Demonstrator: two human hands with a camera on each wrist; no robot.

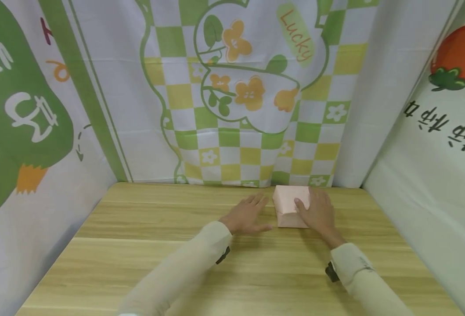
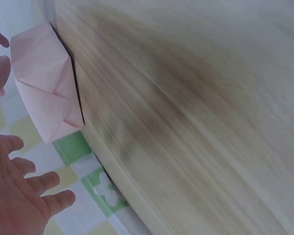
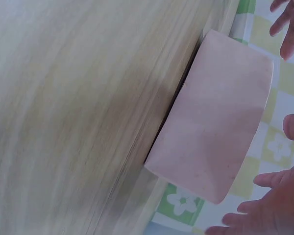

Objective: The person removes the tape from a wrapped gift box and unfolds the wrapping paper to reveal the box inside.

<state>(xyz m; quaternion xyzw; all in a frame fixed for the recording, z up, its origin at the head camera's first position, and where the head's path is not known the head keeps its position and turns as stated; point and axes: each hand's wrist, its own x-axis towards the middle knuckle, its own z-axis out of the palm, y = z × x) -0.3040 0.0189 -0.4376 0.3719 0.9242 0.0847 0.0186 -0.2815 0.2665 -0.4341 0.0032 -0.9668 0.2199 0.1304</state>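
A box wrapped in pale pink paper [image 1: 289, 202] sits near the back of the wooden table. In the left wrist view, its end [image 2: 46, 83] has folded paper flaps. My left hand [image 1: 246, 215] is just left of the box, fingers spread and palm down, a gap between them. Over the box's right side is my right hand [image 1: 317, 213], its thumb overlapping the top in the head view. From the right wrist camera, the right hand's fingers [image 3: 269, 178] look extended and spread, not curled round the box. Neither hand grips anything.
The wooden table [image 1: 157, 263] meets a back curtain [image 1: 240, 153] with green and yellow checks, close behind the box. White printed cloth hangs along the left side [image 1: 98, 145] and the right side [image 1: 414, 184]. Both sleeves carry a dark wrist device.
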